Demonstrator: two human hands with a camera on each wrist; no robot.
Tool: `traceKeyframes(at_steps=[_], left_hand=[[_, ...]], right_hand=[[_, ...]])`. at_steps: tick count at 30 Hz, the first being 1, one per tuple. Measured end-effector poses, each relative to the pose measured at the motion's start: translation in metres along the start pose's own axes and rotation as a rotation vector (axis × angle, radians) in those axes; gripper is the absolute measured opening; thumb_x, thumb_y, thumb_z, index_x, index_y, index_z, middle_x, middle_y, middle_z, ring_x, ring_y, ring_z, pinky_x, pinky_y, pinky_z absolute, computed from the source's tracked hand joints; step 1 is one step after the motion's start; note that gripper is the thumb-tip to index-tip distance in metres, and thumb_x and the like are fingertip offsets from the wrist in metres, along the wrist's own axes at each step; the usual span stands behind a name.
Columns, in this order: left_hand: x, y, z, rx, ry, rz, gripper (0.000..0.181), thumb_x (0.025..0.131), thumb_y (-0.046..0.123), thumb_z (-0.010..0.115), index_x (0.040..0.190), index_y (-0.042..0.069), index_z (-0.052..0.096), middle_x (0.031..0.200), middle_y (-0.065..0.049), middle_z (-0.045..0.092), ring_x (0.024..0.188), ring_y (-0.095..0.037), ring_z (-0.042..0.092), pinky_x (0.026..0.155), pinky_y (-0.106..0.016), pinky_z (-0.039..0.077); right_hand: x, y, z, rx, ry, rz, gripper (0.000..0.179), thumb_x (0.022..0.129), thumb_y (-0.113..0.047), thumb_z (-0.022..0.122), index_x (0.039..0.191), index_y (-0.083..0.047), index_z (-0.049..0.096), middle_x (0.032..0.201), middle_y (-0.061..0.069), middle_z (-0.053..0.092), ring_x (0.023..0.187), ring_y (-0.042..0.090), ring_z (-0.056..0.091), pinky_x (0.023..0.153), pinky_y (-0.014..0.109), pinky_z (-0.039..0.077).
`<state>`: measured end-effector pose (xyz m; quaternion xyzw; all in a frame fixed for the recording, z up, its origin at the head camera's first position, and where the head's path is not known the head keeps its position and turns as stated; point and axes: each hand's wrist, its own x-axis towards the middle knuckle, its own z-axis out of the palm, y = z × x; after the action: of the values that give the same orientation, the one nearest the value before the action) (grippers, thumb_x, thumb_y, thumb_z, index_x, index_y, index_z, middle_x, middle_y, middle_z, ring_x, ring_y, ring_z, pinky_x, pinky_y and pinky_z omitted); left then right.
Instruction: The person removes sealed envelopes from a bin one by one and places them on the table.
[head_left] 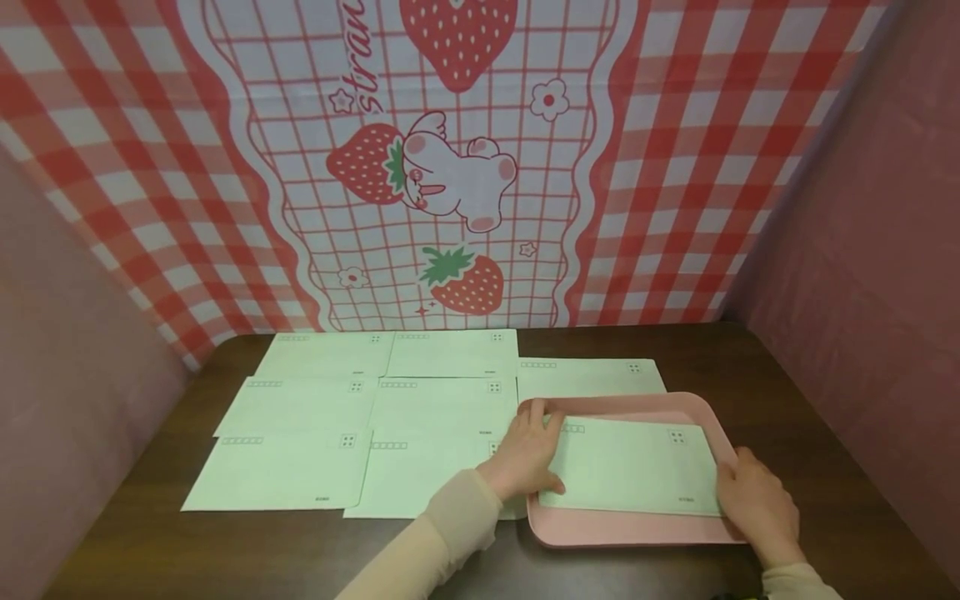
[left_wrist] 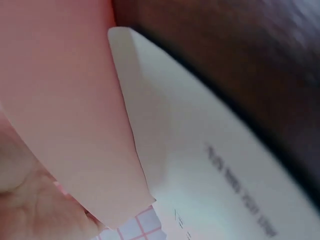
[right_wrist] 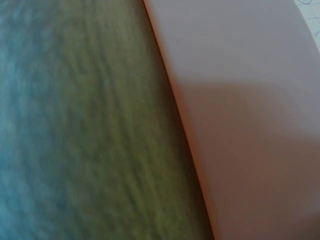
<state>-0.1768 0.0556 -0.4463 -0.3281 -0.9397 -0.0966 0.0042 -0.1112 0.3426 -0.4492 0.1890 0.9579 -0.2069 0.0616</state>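
Note:
A pale green envelope lies over the pink tray, with printed boxes at its top corners. My left hand reaches across the tray's left rim and holds the envelope's left end, thumb at the near corner, fingers toward the far corner. At the opposite end my right hand holds the envelope's right edge, over the right rim. Part of the left palm appears past the tray wall in the left wrist view. In the right wrist view only the tray wall and tabletop show; the fingers are hidden.
Several similar envelopes lie in rows on the dark wooden table, left of the tray. Another envelope sits behind it, partly covered by the rim. The near middle envelope reaches the tray's left side. A checked strawberry cloth hangs behind.

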Motion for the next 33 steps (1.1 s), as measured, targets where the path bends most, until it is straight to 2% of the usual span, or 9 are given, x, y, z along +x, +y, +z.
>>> traceKeyframes(at_steps=[7, 11, 14, 18, 21, 23, 28, 31, 33], left_hand=[[0.000, 0.002, -0.002, -0.202, 0.112, -0.039, 0.089, 0.066, 0.005, 0.078, 0.139, 0.006, 0.028, 0.125, -0.017, 0.028, 0.089, -0.017, 0.050, 0.072, -0.017, 0.045], [0.001, 0.003, -0.002, -0.382, 0.111, -0.124, 0.090, 0.069, -0.008, 0.069, 0.143, 0.008, 0.021, 0.128, -0.017, 0.025, 0.064, -0.009, 0.047, 0.051, -0.012, 0.041], [0.001, 0.003, -0.003, -0.488, 0.097, -0.195, 0.093, 0.072, -0.010, 0.065, 0.146, 0.012, 0.012, 0.128, -0.015, 0.028, 0.055, -0.008, 0.046, 0.049, -0.015, 0.042], [0.001, 0.002, -0.004, -0.554, 0.126, -0.243, 0.092, 0.074, -0.007, 0.065, 0.146, 0.011, 0.010, 0.132, -0.016, 0.043, 0.082, -0.017, 0.058, 0.071, -0.022, 0.049], [0.002, 0.000, -0.004, -0.608, 0.157, -0.263, 0.087, 0.074, -0.007, 0.064, 0.144, 0.009, 0.016, 0.130, -0.019, 0.049, 0.090, -0.019, 0.058, 0.073, -0.024, 0.048], [0.002, -0.001, -0.004, -0.636, 0.164, -0.265, 0.081, 0.075, -0.005, 0.064, 0.143, 0.007, 0.021, 0.126, -0.020, 0.052, 0.081, -0.017, 0.057, 0.066, -0.023, 0.046], [0.002, -0.004, -0.007, -0.600, 0.146, -0.235, 0.058, 0.080, 0.005, 0.063, 0.133, 0.005, 0.041, 0.122, -0.014, 0.057, 0.086, -0.013, 0.058, 0.074, -0.025, 0.048], [0.001, -0.006, -0.009, -0.579, 0.133, -0.197, 0.040, 0.084, 0.008, 0.061, 0.123, 0.005, 0.054, 0.094, -0.006, 0.064, 0.067, -0.007, 0.055, 0.061, -0.021, 0.046], [0.001, -0.007, -0.011, -0.570, 0.128, -0.173, 0.030, 0.085, 0.010, 0.060, 0.115, 0.005, 0.060, 0.073, 0.000, 0.059, 0.053, -0.006, 0.043, 0.050, -0.020, 0.038]], right_hand=[[0.000, 0.001, 0.000, 0.002, 0.002, -0.006, 0.052, 0.094, -0.026, 0.028, 0.129, 0.012, 0.027, 0.123, 0.039, 0.037, 0.102, 0.058, 0.042, 0.073, 0.061, 0.039], [0.000, 0.001, 0.000, 0.004, -0.004, -0.009, 0.052, 0.094, -0.027, 0.027, 0.130, 0.012, 0.027, 0.124, 0.038, 0.037, 0.102, 0.058, 0.042, 0.072, 0.060, 0.039], [-0.001, 0.002, 0.001, 0.006, -0.005, -0.016, 0.052, 0.094, -0.027, 0.027, 0.129, 0.011, 0.028, 0.123, 0.038, 0.038, 0.101, 0.058, 0.042, 0.071, 0.060, 0.039], [-0.001, 0.002, 0.002, 0.004, 0.000, -0.011, 0.051, 0.094, -0.025, 0.028, 0.129, 0.011, 0.028, 0.123, 0.038, 0.038, 0.100, 0.058, 0.042, 0.071, 0.060, 0.039], [0.000, 0.002, 0.002, 0.003, 0.010, -0.009, 0.050, 0.094, -0.024, 0.028, 0.129, 0.011, 0.028, 0.124, 0.038, 0.037, 0.101, 0.058, 0.042, 0.071, 0.060, 0.039], [0.000, 0.002, 0.002, 0.004, 0.015, -0.011, 0.049, 0.094, -0.024, 0.027, 0.129, 0.011, 0.029, 0.124, 0.038, 0.037, 0.101, 0.058, 0.042, 0.070, 0.060, 0.039], [0.001, 0.002, 0.003, 0.003, 0.017, 0.001, 0.048, 0.094, -0.025, 0.026, 0.127, 0.010, 0.031, 0.120, 0.038, 0.040, 0.100, 0.058, 0.043, 0.070, 0.059, 0.040], [0.002, 0.002, 0.003, 0.004, 0.007, 0.009, 0.048, 0.095, -0.027, 0.025, 0.125, 0.010, 0.032, 0.118, 0.038, 0.041, 0.098, 0.057, 0.044, 0.069, 0.059, 0.039], [0.001, 0.002, 0.003, 0.004, 0.010, 0.005, 0.048, 0.095, -0.026, 0.025, 0.125, 0.010, 0.033, 0.118, 0.038, 0.042, 0.098, 0.057, 0.044, 0.069, 0.058, 0.039]])
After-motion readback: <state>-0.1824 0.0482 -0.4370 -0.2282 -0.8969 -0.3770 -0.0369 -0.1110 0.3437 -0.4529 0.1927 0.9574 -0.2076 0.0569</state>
